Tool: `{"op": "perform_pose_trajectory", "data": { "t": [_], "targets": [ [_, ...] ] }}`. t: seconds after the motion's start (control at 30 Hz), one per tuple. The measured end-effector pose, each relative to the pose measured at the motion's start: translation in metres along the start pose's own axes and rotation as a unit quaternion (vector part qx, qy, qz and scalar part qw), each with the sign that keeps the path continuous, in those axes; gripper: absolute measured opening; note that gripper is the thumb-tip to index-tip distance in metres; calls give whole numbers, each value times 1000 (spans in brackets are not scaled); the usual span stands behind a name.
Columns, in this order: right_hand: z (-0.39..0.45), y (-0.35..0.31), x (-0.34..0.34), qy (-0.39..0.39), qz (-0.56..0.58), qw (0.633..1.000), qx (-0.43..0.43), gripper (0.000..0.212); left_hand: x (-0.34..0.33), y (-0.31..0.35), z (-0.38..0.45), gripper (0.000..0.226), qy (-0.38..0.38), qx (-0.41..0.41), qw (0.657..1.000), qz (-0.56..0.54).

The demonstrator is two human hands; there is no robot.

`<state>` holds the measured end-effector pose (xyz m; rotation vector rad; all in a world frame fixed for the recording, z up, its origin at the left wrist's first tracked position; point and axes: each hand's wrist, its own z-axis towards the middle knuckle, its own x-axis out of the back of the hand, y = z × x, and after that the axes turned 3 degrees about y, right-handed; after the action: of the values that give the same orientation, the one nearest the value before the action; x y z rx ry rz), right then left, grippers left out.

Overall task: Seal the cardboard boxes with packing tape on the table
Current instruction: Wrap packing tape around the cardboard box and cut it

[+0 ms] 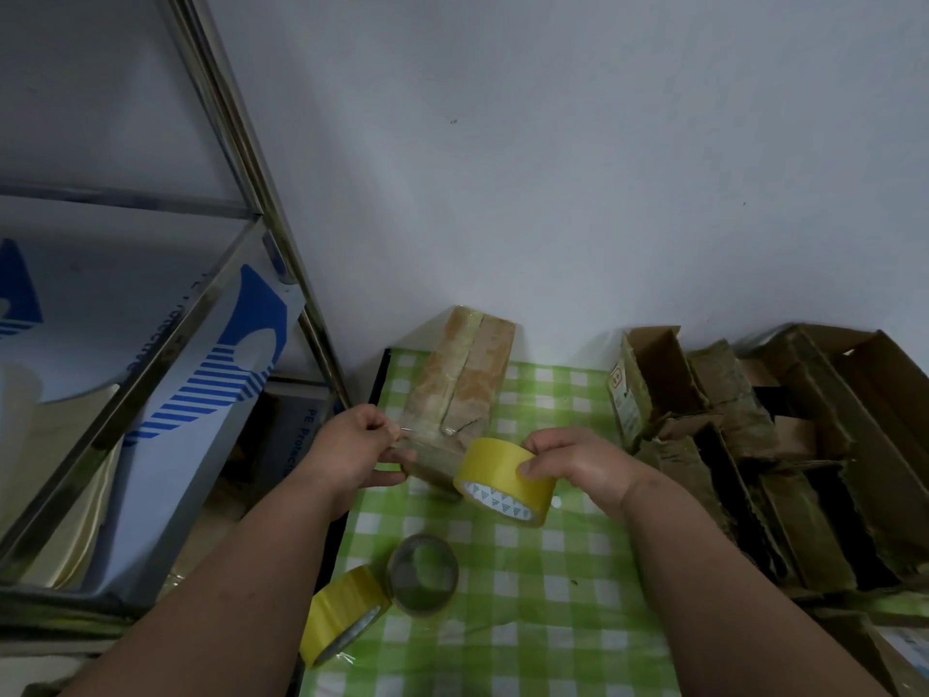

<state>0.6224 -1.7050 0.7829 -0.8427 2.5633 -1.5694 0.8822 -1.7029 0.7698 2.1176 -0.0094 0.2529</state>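
A long, narrow cardboard box point(465, 379) lies on the green checked tablecloth point(543, 586), its top seam covered with glossy tape. My right hand point(578, 462) grips a yellow tape roll point(505, 480) just in front of the box's near end. My left hand point(352, 450) pinches the pulled-out free end of the tape at the box's near left corner, thumb under the box end. The strip between my hands is clear and hard to see.
Two spare rolls lie near the table's front left: a yellow roll point(344, 616) and a clear brownish roll point(425, 573). A heap of open, worn cardboard boxes point(764, 445) fills the right side. A metal shelf rack point(201, 304) stands left. A white wall is behind.
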Motion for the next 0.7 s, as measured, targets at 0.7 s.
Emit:
{"op": "perform_pose_trajectory", "data": {
  "t": [0.7],
  "targets": [
    [18,7,18,97,-73,992,-19,38,16,-4,50,12,46,-15,999,20]
  ]
}}
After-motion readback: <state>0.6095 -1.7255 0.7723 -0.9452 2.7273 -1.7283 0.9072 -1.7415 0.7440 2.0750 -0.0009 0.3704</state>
